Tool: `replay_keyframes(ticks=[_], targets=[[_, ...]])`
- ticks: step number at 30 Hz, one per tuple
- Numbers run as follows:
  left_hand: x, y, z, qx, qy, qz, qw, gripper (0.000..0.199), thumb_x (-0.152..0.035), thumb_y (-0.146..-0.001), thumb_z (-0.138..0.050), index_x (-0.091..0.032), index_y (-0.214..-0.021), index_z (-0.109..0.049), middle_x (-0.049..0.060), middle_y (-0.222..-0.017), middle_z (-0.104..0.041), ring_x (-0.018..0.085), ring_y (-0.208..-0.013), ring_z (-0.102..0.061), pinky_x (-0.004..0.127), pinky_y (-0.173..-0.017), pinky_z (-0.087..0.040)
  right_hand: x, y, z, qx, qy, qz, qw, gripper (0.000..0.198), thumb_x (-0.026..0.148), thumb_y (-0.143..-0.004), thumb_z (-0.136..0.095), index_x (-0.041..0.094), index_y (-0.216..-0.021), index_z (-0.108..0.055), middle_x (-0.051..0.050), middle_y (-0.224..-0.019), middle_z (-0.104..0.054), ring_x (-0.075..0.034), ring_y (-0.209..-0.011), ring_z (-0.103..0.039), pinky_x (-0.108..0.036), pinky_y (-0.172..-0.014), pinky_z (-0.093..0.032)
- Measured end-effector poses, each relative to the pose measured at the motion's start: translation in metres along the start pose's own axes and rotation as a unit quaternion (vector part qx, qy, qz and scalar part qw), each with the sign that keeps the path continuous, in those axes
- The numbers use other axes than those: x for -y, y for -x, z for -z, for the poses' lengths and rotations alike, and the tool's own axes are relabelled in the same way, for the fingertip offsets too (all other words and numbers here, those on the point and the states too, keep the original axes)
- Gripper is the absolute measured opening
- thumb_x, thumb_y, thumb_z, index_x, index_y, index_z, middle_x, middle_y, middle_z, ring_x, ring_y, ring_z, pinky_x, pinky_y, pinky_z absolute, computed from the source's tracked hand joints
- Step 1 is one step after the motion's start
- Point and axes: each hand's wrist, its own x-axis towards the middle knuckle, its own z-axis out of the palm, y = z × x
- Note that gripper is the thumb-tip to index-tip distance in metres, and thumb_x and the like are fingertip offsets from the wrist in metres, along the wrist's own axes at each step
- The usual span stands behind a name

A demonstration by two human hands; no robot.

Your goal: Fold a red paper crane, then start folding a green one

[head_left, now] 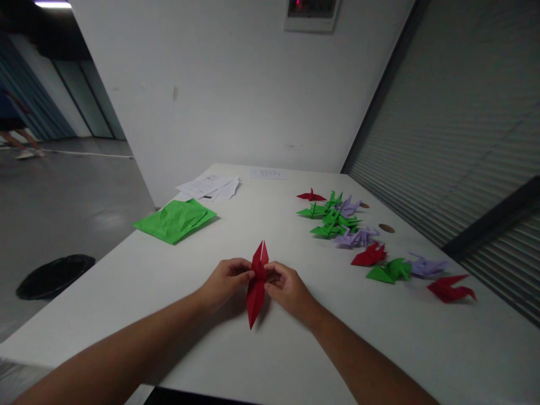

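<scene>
A folded piece of red origami paper (255, 298) stands between my two hands over the near middle of the white table (287, 354). Long and narrow, it has a pointed lower end and an upper end split into two points. My left hand (225, 281) pinches its left side near the middle, thumb in front. From the other side my right hand (289, 287) grips it at about the same height, with thumb and fingers closed on the paper. The fingers partly cover the folds at its centre.
Several folded paper cranes in green (333, 222), purple (356, 237) and red (451, 289) lie along the right side. Green paper sheets (175, 220) and printed white papers (211, 187) rest at the left. A black-lined bin (54, 275) stands on the floor; a person's legs (21, 138) show far left.
</scene>
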Motion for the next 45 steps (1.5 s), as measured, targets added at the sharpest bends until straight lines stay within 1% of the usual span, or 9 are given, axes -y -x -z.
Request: replay_keyframes(ticks=[6, 9, 13, 18, 22, 28, 35, 41, 45], targets=[[-0.0002, 0.0002, -0.0011, -0.009, -0.017, -0.001, 1.000, 0.034, -0.043, -0.073, -0.091, -0.012, -0.080, -0.077, 0.005, -0.071, -0.071, 0.016, -0.066, -0.061, 0.031, -0.069, -0.049, -0.0015, -0.0034, -0.0009, -0.023, -0.012, -0.012, 1.000, 0.017, 0.036, -0.090, -0.070, 0.022, -0.098, -0.063, -0.004, -0.094, -0.072, -0.021, -0.087, -0.069, -0.038, -0.084, -0.054], [0.0003, 0.0002, -0.0018, -0.002, -0.011, -0.004, 1.000, 0.034, -0.042, -0.073, -0.091, -0.013, -0.078, -0.074, 0.004, -0.070, -0.069, 0.015, -0.064, -0.061, 0.031, -0.067, -0.049, -0.0043, -0.0052, -0.0019, -0.033, -0.035, -0.017, 0.999, 0.020, 0.038, -0.089, -0.070, 0.023, -0.092, -0.057, -0.002, -0.089, -0.069, -0.021, -0.084, -0.067, -0.036, -0.079, -0.052], [0.0011, 0.0000, -0.0041, -0.008, 0.011, -0.019, 1.000, 0.035, -0.035, -0.072, -0.093, -0.015, -0.077, -0.064, 0.002, -0.070, -0.068, 0.015, -0.063, -0.062, 0.029, -0.063, -0.049, -0.0084, -0.0054, -0.0021, -0.063, -0.037, -0.027, 0.997, 0.026, 0.039, -0.086, -0.072, 0.024, -0.091, -0.051, 0.002, -0.080, -0.061, -0.016, -0.070, -0.058, -0.029, -0.065, -0.044], [0.0026, -0.0003, -0.0050, -0.004, 0.031, -0.033, 0.999, 0.043, -0.031, -0.072, -0.093, -0.018, -0.074, -0.051, -0.002, -0.068, -0.065, 0.012, -0.060, -0.059, 0.026, -0.060, -0.047, -0.0068, -0.0042, -0.0020, -0.055, -0.022, -0.033, 0.998, 0.026, 0.039, -0.087, -0.070, 0.024, -0.092, -0.049, 0.003, -0.079, -0.058, -0.015, -0.068, -0.054, -0.028, -0.063, -0.040], [0.0044, -0.0003, -0.0029, -0.008, 0.011, -0.035, 0.999, 0.042, -0.032, -0.074, -0.092, -0.018, -0.074, -0.052, -0.002, -0.068, -0.064, 0.012, -0.060, -0.059, 0.025, -0.059, -0.045, -0.0040, -0.0043, -0.0023, -0.064, -0.014, -0.029, 0.997, 0.027, 0.038, -0.087, -0.070, 0.024, -0.087, -0.048, 0.005, -0.077, -0.054, -0.013, -0.065, -0.050, -0.027, -0.061, -0.039], [0.0025, 0.0003, -0.0029, -0.012, 0.002, -0.030, 0.999, 0.039, -0.033, -0.073, -0.092, -0.017, -0.075, -0.057, -0.001, -0.068, -0.065, 0.013, -0.062, -0.060, 0.026, -0.061, -0.046, -0.0007, -0.0042, -0.0016, -0.079, 0.007, -0.029, 0.996, 0.025, 0.036, -0.086, -0.072, 0.023, -0.087, -0.051, 0.004, -0.076, -0.056, -0.013, -0.065, -0.053, -0.027, -0.061, -0.041], [0.0049, -0.0004, -0.0029, -0.008, 0.017, -0.032, 0.999, 0.039, -0.034, -0.074, -0.092, -0.017, -0.077, -0.057, -0.001, -0.070, -0.066, 0.012, -0.062, -0.060, 0.026, -0.061, -0.046, -0.0025, -0.0046, -0.0007, -0.093, 0.002, -0.025, 0.995, 0.028, 0.039, -0.083, -0.076, 0.024, -0.090, -0.053, 0.003, -0.077, -0.061, -0.015, -0.068, -0.060, -0.028, -0.065, -0.047], [0.0062, -0.0013, -0.0022, -0.010, 0.020, -0.032, 0.999, 0.041, -0.035, -0.074, -0.092, -0.017, -0.077, -0.055, -0.001, -0.069, -0.065, 0.012, -0.062, -0.059, 0.026, -0.061, -0.046, -0.0046, -0.0059, -0.0001, -0.128, -0.007, -0.028, 0.991, 0.034, 0.038, -0.078, -0.080, 0.024, -0.091, -0.052, 0.003, -0.076, -0.065, -0.016, -0.069, -0.064, -0.029, -0.066, -0.050], [0.0053, -0.0009, -0.0018, -0.011, 0.021, -0.030, 0.999, 0.040, -0.033, -0.074, -0.092, -0.017, -0.076, -0.055, 0.000, -0.069, -0.066, 0.013, -0.061, -0.061, 0.027, -0.061, -0.046, -0.0034, -0.0061, -0.0002, -0.125, -0.013, -0.025, 0.992, 0.034, 0.037, -0.077, -0.081, 0.024, -0.093, -0.053, 0.002, -0.077, -0.067, -0.016, -0.068, -0.064, -0.029, -0.065, -0.051]])
